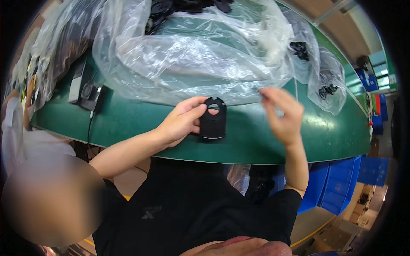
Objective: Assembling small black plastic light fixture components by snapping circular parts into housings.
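My left hand is closed on the left side of a flat black plastic part. The part is oblong with a rounded top and a large round hole near that end; I see fingertips through the hole. Small light spots show on its top rim and a pale line along its bottom edge. To the right, apart from the part, my right hand is raised with thumb and forefinger pinched together. Whatever lies between those fingertips is too small to make out. A large clear plastic bag spreads just beyond both hands.
Black parts lie in the bag at the far side. Smaller bags with black pieces rest at the right of the green table. A grey and black device with a cable stands left. Blue bins are lower right. Another person's sleeve shows at left.
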A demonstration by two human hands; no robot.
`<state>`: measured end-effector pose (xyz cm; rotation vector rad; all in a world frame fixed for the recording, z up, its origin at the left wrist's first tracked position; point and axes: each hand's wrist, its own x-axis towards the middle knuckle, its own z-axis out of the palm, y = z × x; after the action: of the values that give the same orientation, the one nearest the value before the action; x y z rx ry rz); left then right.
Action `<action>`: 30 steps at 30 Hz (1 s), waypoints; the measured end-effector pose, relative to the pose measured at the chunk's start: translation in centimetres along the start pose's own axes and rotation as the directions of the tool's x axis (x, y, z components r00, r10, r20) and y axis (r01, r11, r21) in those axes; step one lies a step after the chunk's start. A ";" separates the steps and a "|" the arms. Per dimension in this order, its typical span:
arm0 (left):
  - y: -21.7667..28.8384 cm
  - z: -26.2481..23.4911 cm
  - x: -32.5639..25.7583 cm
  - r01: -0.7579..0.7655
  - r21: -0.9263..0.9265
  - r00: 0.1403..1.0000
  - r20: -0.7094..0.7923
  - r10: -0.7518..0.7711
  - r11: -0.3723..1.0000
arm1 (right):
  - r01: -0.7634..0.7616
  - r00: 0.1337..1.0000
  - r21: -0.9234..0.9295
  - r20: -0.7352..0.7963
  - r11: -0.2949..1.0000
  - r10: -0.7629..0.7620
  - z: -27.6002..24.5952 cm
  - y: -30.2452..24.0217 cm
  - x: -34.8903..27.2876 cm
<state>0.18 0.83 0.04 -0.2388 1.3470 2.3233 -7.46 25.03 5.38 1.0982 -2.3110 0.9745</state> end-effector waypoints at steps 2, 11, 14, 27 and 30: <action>-0.2 -0.2 0.3 0.045 -0.054 0.997 0.063 -0.041 0.998 | 0.165 0.984 -0.001 0.067 0.986 -0.165 2.6 -2.2 -1.1; -0.4 -0.4 -0.3 0.043 -0.104 0.989 0.147 -0.027 0.994 | 0.289 0.922 -0.235 0.330 0.928 -0.203 5.5 -4.2 -2.8; -0.3 -0.6 -0.2 0.009 0.026 0.992 0.129 -0.013 1.000 | 0.228 0.923 -0.173 0.350 0.958 -0.156 5.3 -5.2 -2.4; -0.5 0.1 -0.7 -0.057 0.060 0.983 0.175 0.046 0.997 | -0.757 0.644 0.552 0.538 0.350 0.544 5.1 -3.5 -2.5; -0.1 0.7 -0.4 -0.040 0.056 0.971 0.238 0.026 0.998 | -0.760 0.618 0.608 0.569 0.229 0.542 4.3 -3.5 -2.6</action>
<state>0.66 1.40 0.44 0.0800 1.3068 2.2497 -3.41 21.67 2.39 0.3455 -2.5668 2.6243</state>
